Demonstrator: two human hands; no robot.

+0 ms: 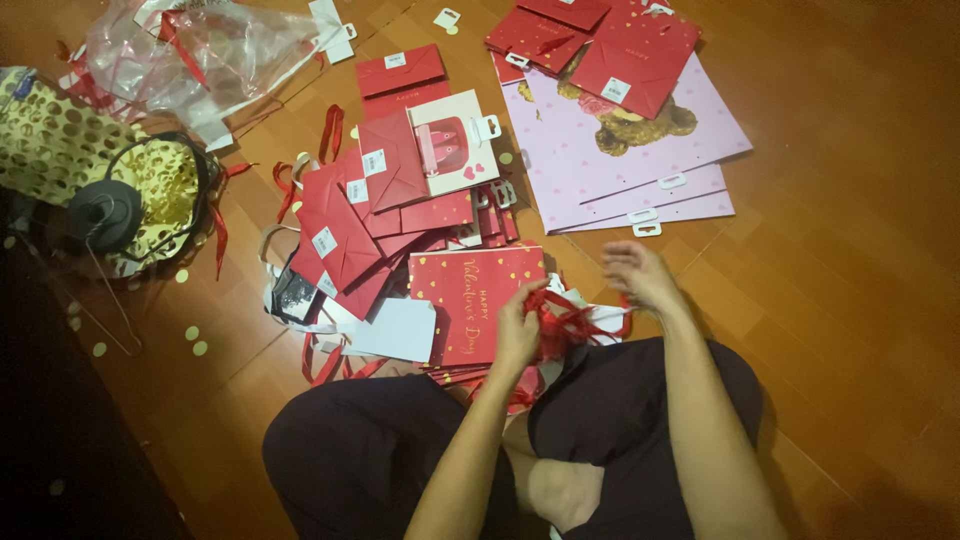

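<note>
Knees (560, 440) crossed under me come first, dark trousers on the wooden floor (850, 300). Just beyond them my left hand (517, 325) is closed tight, fingers pinching a tangle of red ribbon handles (568, 318) that sits right at my lap's edge. My right hand (637, 273) is a little further out and to the right, fingers loosely curled and half open; it seems to touch the far end of the ribbon, though I cannot tell whether it truly grips anything. The ribbons lie against a flat red gift bag (470, 300) with gold lettering, topmost of a small stack just beside my left hand. Past that sprawls a messy heap of small red bags (350, 225) with white tags. Further right lie several large pink bags (620, 170) with a brown bear picture, more red bags on top. Far left, crumpled clear plastic wrap (200, 50) and a gold dotted bag (60, 140).
</note>
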